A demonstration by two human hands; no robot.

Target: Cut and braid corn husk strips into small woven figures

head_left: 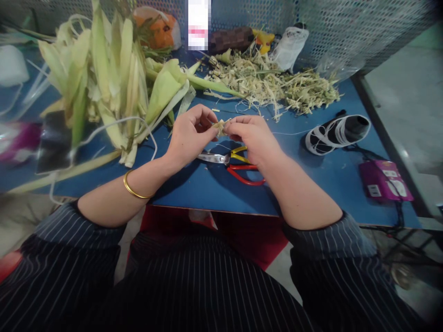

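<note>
Between my fingertips is a small pale piece of corn husk [220, 125], mostly covered by the fingers. My left hand [194, 131] pinches its left side, and my right hand [251, 134] pinches its right side. A thin white thread runs from near my right hand to a black cone of thread [337, 134] on the right. Below the hands lie scissors [221, 158] with one yellow and one red handle, partly hidden under my right hand. A large bunch of corn husks [114, 78] stands to the left of my left hand.
Shredded husk scraps [263, 80] are heaped at the back, by a white thread cone [290, 45]. A purple box [385, 180] sits at the right edge. A phone [55, 143] with a white cable lies left. Perforated mesh [242, 16] borders the blue table [180, 189] behind.
</note>
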